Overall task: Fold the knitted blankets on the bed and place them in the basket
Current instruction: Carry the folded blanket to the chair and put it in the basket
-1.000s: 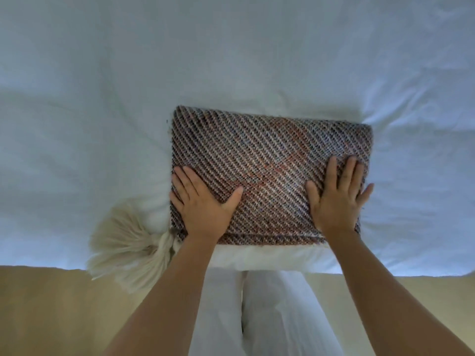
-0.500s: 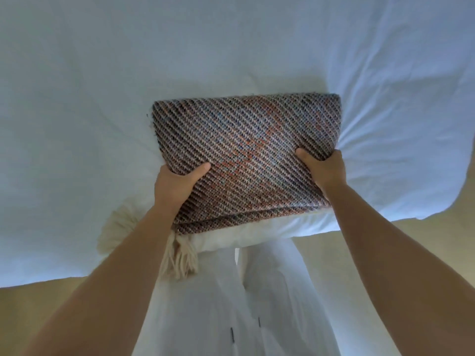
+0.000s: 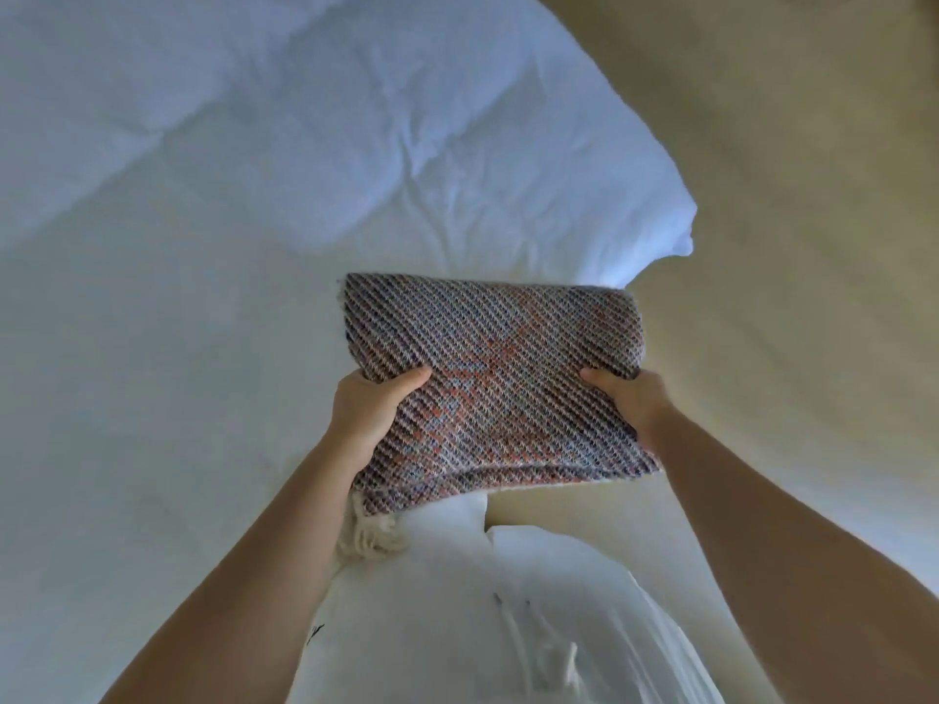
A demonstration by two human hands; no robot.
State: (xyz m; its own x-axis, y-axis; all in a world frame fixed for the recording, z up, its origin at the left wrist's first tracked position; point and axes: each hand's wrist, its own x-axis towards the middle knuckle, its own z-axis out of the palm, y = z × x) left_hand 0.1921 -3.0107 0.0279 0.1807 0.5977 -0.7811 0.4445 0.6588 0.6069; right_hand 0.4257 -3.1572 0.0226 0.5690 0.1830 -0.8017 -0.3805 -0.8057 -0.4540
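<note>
Knitted blanket gripped between left hand and right hand.

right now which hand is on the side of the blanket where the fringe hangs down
The left hand, gripping the folded blanket: the cream fringe dangles just below it. None shows under the right hand.

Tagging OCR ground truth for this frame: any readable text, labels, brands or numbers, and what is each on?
No readable text anywhere in the head view.
The folded knitted blanket has a woven pattern only, with no tag or label showing.
The white bedding is plain, with no print.
The white clothing has a small dark mark, too small and blurred to read.
</note>
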